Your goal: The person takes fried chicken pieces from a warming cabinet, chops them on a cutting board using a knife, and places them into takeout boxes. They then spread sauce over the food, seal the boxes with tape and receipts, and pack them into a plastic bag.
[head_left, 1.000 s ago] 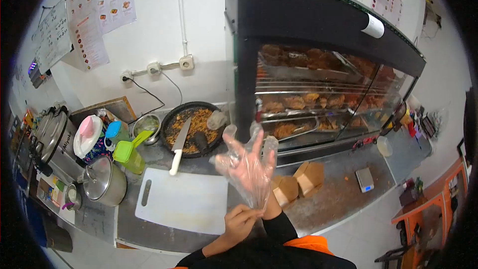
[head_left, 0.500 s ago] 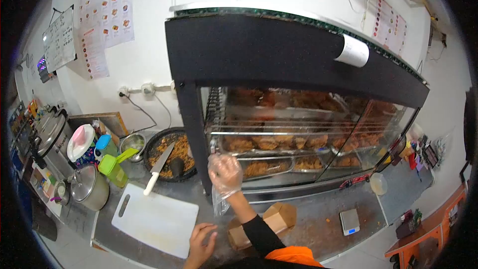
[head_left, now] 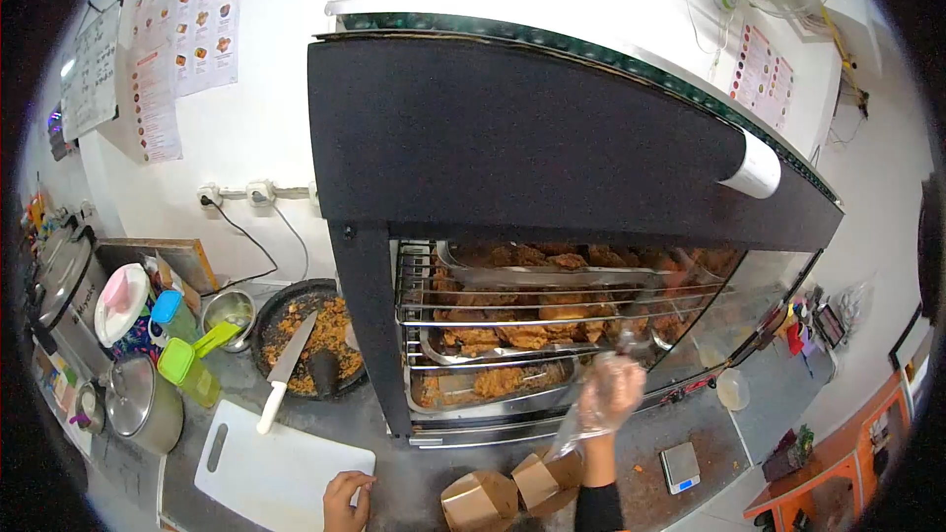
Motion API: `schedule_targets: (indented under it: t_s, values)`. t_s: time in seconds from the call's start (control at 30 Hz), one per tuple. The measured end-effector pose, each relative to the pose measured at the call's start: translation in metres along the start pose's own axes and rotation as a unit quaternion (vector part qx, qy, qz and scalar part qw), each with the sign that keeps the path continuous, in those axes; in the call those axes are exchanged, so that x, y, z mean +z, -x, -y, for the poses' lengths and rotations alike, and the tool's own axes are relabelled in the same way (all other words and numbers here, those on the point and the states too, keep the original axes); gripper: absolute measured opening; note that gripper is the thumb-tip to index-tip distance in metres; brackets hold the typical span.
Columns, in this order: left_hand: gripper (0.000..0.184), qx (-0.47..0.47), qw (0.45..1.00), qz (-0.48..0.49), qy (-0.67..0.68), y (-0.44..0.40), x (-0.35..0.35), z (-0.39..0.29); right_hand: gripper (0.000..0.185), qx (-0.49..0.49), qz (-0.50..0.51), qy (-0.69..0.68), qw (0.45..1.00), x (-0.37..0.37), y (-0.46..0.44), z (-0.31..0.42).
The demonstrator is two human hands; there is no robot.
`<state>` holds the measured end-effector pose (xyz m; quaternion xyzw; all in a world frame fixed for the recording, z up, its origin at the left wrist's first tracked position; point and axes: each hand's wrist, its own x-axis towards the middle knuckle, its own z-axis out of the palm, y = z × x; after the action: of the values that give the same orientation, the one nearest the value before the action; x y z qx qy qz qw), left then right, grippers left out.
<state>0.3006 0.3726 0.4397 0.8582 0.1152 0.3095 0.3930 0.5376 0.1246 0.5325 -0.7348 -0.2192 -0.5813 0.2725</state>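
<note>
My right hand point(head_left: 609, 394), in a clear plastic glove, is at the edge of the sliding glass door of a black food warmer point(head_left: 552, 148). Its fingers look closed on the door, though slightly blurred. Through the opening, fried chicken pieces point(head_left: 512, 330) show on metal trays, with more crumbed bits in a lower tray point(head_left: 493, 384). My bare left hand point(head_left: 348, 500) rests by the lower right corner of a white cutting board point(head_left: 281, 473), loosely bent and holding nothing. Two open cardboard boxes point(head_left: 480, 500) stand between my hands.
A knife point(head_left: 289, 365) lies across the board's edge and a black mortar point(head_left: 261, 335) of crumbly food. A green jug point(head_left: 187, 369), a steel bowl point(head_left: 229, 315) and a lidded pot point(head_left: 143, 404) stand left. A small scale point(head_left: 680, 468) and clear tub point(head_left: 732, 389) are right.
My right hand has moved right along the warmer front, and the glass door has slid open that way, uncovering the trays. My left hand has drawn down and its fingers have bent in.
</note>
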Motion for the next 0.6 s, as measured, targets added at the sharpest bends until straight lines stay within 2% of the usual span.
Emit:
schedule_targets:
  t_s: [0.03, 0.1, 0.13, 0.17, 0.23, 0.47, 0.6]
  values:
    - [0.011, 0.008, 1.000, 0.018, 0.000, -0.005, 0.001, 0.004, 0.038, -0.012, 0.022, 0.027, 0.999, -0.004, -0.015, -0.002]
    - [0.011, 0.019, 0.999, 0.038, -0.005, -0.016, 0.002, 0.010, 0.035, -0.073, 0.032, 0.105, 0.991, 0.001, -0.075, 0.010]
    - [0.011, 0.029, 0.998, 0.054, -0.013, -0.021, 0.002, 0.011, 0.034, -0.080, 0.106, 0.117, 0.984, 0.008, -0.101, 0.007]
    - [0.011, 0.027, 0.998, 0.060, -0.009, -0.026, 0.000, 0.012, 0.029, -0.122, 0.123, 0.096, 0.980, 0.018, -0.120, 0.005]
    - [0.011, 0.041, 0.997, 0.057, -0.018, -0.037, -0.003, 0.011, 0.032, -0.235, 0.171, 0.222, 0.931, 0.055, -0.149, -0.017]
    - [0.011, 0.008, 0.998, 0.042, -0.037, -0.043, -0.015, 0.019, 0.032, -0.233, 0.177, 0.228, 0.929, 0.030, -0.165, -0.062]
    - [0.010, 0.042, 0.998, 0.037, -0.038, -0.027, -0.030, 0.038, 0.033, -0.231, 0.165, 0.223, 0.932, 0.039, -0.171, -0.050]
